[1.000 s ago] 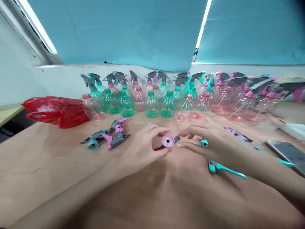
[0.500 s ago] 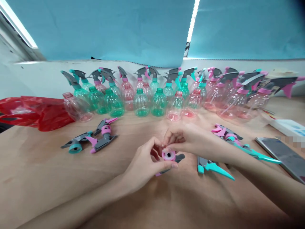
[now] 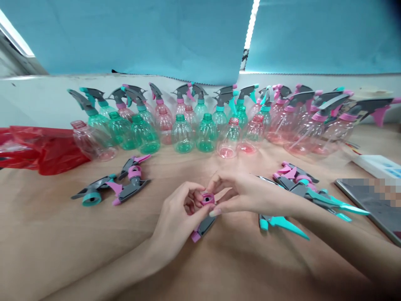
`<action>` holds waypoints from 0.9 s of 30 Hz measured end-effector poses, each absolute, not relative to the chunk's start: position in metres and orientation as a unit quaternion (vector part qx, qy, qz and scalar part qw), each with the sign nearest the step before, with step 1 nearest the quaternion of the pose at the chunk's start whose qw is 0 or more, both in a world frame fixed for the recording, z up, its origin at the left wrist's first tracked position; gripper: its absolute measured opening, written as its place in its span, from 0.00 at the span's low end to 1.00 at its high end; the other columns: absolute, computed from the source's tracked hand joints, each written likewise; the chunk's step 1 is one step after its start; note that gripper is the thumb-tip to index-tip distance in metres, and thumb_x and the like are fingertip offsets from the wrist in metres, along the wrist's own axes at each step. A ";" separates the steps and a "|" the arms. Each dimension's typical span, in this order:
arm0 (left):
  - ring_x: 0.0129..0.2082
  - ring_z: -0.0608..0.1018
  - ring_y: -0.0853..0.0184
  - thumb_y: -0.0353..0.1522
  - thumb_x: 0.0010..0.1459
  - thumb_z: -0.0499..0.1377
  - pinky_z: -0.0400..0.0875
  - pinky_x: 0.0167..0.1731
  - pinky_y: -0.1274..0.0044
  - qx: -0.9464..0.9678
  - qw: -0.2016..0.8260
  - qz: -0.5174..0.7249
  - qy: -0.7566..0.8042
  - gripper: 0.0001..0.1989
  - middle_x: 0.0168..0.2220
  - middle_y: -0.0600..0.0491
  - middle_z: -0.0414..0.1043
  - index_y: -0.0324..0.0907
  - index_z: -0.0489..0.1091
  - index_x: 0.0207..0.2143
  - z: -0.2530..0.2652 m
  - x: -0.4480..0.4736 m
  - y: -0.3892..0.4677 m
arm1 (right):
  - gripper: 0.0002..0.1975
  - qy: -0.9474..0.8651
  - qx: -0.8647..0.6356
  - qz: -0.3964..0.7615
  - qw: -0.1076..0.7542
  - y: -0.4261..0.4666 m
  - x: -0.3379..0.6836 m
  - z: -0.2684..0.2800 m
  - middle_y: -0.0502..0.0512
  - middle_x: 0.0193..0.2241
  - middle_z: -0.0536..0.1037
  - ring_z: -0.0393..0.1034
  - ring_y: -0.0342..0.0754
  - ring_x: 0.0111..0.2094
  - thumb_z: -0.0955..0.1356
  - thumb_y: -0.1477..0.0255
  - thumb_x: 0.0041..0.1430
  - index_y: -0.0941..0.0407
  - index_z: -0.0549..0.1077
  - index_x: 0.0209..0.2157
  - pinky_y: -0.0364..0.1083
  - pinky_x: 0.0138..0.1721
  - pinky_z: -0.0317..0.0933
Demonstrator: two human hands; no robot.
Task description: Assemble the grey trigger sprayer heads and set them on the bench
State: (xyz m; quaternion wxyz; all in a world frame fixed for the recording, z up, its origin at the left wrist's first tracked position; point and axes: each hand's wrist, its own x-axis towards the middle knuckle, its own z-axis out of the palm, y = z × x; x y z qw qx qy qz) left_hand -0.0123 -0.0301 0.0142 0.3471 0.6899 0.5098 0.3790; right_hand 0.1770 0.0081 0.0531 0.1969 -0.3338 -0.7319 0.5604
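Note:
Between my two hands, just above the table, is a grey and pink trigger spray head [image 3: 204, 226], its pink collar facing up with a dark hole in the middle. My left hand [image 3: 177, 217] is closed on the collar from the left, thumb in front. From the right, my right hand [image 3: 247, 195] pinches the same collar between thumb and fingers. The nozzle end points down and toward me, below the fingertips. Some of the spray head is hidden behind my fingers. Turquoise and grey spray heads [image 3: 282, 225] lie by my right forearm.
Loose spray heads [image 3: 130, 190] lie at left, more [image 3: 296, 175] at right. Open green and pink bottles [image 3: 206, 133] stand across the back, before several bottles with spray heads fitted. A red plastic bag [image 3: 53, 152] is at far left, a phone [image 3: 369, 209] at far right.
My hands have shifted slightly left with the spray head. Its nozzle end has swung round toward me, and my right fingers have moved from above the collar to its right side.

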 end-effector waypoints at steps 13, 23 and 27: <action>0.40 0.71 0.64 0.29 0.60 0.53 0.69 0.39 0.72 0.846 0.230 0.423 0.226 0.12 0.40 0.47 0.65 0.40 0.60 0.47 0.005 -0.008 -0.064 | 0.13 -0.869 -0.303 0.351 0.171 -0.004 0.168 0.049 0.46 0.26 0.75 0.68 0.39 0.27 0.67 0.84 0.46 0.57 0.72 0.35 0.38 0.26 0.58; 0.46 0.68 0.58 0.30 0.52 0.59 0.66 0.45 0.66 0.836 0.136 0.402 0.349 0.21 0.46 0.46 0.62 0.41 0.59 0.49 0.008 -0.031 -0.021 | 0.07 -0.900 -0.275 0.236 0.243 0.002 0.179 0.063 0.47 0.36 0.74 0.67 0.40 0.38 0.67 0.78 0.56 0.55 0.71 0.37 0.40 0.37 0.58; 0.44 0.71 0.60 0.35 0.55 0.59 0.68 0.42 0.69 0.814 0.248 0.370 0.373 0.19 0.45 0.48 0.66 0.44 0.60 0.49 0.003 -0.024 -0.027 | 0.10 -0.906 -0.245 0.239 0.249 -0.005 0.177 0.060 0.49 0.38 0.73 0.67 0.40 0.38 0.66 0.80 0.57 0.55 0.71 0.41 0.39 0.38 0.58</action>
